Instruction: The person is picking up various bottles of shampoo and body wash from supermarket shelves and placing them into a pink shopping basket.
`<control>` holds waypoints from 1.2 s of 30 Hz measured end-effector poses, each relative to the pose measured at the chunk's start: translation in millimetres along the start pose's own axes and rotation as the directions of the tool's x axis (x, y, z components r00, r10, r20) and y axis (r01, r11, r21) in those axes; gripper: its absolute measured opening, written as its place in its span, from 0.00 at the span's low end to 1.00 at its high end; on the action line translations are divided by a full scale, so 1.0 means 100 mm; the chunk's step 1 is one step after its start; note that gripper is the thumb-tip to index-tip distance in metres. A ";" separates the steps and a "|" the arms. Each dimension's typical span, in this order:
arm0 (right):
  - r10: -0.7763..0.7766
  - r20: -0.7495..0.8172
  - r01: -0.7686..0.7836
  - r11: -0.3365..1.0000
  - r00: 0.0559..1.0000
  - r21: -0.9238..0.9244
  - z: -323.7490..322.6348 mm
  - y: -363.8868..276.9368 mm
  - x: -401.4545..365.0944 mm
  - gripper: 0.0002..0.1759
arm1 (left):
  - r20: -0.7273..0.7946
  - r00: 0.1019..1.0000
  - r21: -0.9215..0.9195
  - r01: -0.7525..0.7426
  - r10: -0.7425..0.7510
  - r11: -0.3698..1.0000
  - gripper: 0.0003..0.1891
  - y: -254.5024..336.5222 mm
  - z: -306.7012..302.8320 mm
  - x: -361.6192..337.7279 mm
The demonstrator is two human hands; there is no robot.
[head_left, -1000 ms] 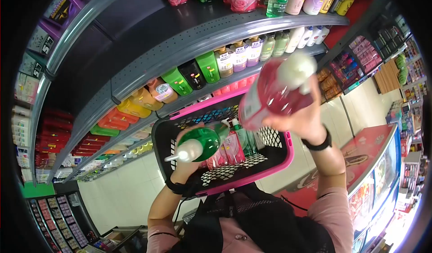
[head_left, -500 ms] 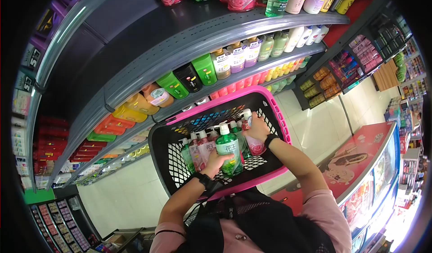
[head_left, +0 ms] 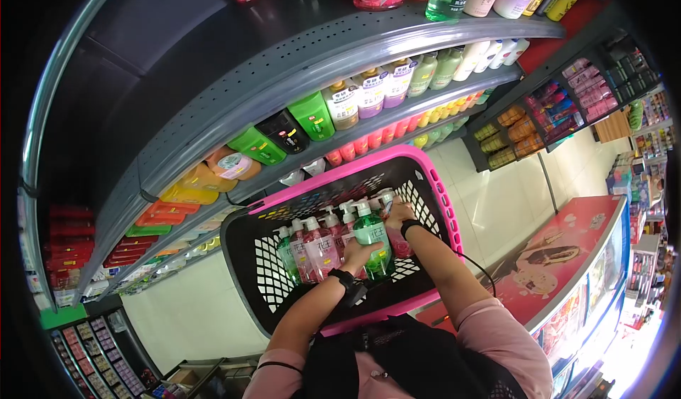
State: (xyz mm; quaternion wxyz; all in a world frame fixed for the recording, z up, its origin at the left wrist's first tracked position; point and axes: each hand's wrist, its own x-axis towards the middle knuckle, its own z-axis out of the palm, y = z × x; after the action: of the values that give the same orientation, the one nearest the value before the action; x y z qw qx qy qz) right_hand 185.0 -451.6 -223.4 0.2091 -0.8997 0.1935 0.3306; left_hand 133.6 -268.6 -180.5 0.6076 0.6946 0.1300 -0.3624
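Note:
A black shopping basket with a pink rim is in front of me with several pump bottles inside. My left hand is wrapped round a green pump bottle, which stands upright toward the basket's right half. Just right of it, my right hand grips a pink pump bottle, its lower part partly hidden behind the green one and my wrist. To the left stand pink pump bottles in a group, with another green pump bottle at the end.
A curved grey shelf runs beyond the basket, with large bottles on top. Below stand green bottles, white-and-purple bottles and yellow bottles. A red-topped display case is to my right. Pale floor tiles show at left.
The green bottle in my left hand has moved lower and right, in among the others. My right hand stays on the pink bottle, now lower. The view has shifted slightly.

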 end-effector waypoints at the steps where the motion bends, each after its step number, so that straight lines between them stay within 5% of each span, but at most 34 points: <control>1: 0.037 0.008 -0.037 0.998 0.999 0.051 -0.07 0.00 -0.07 0.42 | 0.012 1.000 0.035 -0.016 0.016 0.999 0.21 0.03 0.02 -0.01; 6: 0.134 0.005 -0.133 0.985 0.991 0.111 -0.08 0.00 -0.01 0.38 | -0.011 0.999 0.349 -0.037 0.043 0.936 0.23 0.09 0.15 0.07; 12: 0.205 0.022 -0.206 0.971 0.978 0.120 -0.01 0.04 0.13 0.26 | 0.097 0.989 0.462 -0.143 0.111 0.875 0.26 0.22 0.13 0.05; 13: 0.076 0.088 -0.058 0.980 0.993 -0.191 -0.21 -0.07 -0.05 0.25 | 0.152 0.982 0.502 -0.175 0.113 0.847 0.27 0.37 0.10 -0.03; 14: 0.085 0.133 -0.058 0.978 0.987 -0.199 -0.15 -0.03 0.06 0.25 | 0.191 0.970 0.518 -0.230 0.150 0.824 0.29 0.33 0.10 -0.01; 15: 0.216 0.119 -0.218 0.976 0.969 0.009 0.07 0.09 0.31 0.27 | 0.196 0.973 0.547 -0.210 0.120 0.810 0.29 0.39 0.13 -0.04; 19: 0.203 0.002 -0.202 0.972 0.979 0.118 -0.11 -0.02 0.03 0.26 | 0.210 0.976 0.647 -0.188 0.065 0.739 0.31 0.08 0.17 0.17; 20: 0.091 -0.031 -0.094 0.992 0.995 -0.086 -0.08 -0.05 0.02 0.25 | 0.225 0.965 0.606 -0.249 0.137 0.756 0.32 0.04 0.18 0.19; 26: -0.120 -0.229 0.105 0.991 0.966 -0.077 -0.30 -0.25 -0.25 0.21 | 0.304 0.951 0.615 -0.152 -0.056 0.774 0.32 0.31 0.08 0.13; 28: -0.228 -0.183 0.248 0.964 0.956 0.097 -0.69 -0.45 -0.50 0.18 | 0.192 0.920 0.841 0.025 -0.341 0.541 0.31 0.28 0.02 0.29; 29: -0.199 -0.175 0.216 0.973 0.964 0.081 -0.96 -0.61 -0.72 0.21 | 0.202 0.936 0.840 -0.013 -0.290 0.543 0.33 0.40 -0.03 0.19; 30: -0.271 -0.201 0.293 0.952 0.941 0.089 -1.24 -0.74 -0.95 0.23 | 0.201 0.939 0.841 -0.020 -0.278 0.540 0.33 0.38 -0.11 0.21; 32: -0.426 -0.389 0.518 0.838 0.817 0.171 -1.72 -0.96 -1.41 0.27 | 0.467 0.873 0.736 -0.474 0.144 0.483 0.34 0.25 -0.29 0.34; 33: -0.454 -0.413 0.559 0.810 0.789 0.179 -1.97 -1.05 -1.58 0.29 | 0.447 0.876 0.772 -0.277 -0.180 0.572 0.31 1.25 -0.23 -0.33; 35: -0.485 -0.654 0.761 0.610 0.580 0.223 -2.55 -1.23 -2.11 0.33 | 0.497 0.849 0.728 -0.296 -0.178 0.619 0.26 1.76 -0.25 -0.60; 36: -0.439 -0.782 0.782 0.617 0.441 0.094 -2.70 -1.27 -2.02 0.33 | 0.548 0.816 0.677 -0.303 -0.184 0.671 0.22 1.97 -0.26 -0.72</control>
State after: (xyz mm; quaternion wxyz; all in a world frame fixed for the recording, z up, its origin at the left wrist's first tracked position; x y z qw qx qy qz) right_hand 242.6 -439.0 132.4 0.4276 -0.8837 -0.0240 -0.1887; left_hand 214.5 -270.1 14.3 0.2955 0.7403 -0.2410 -0.5537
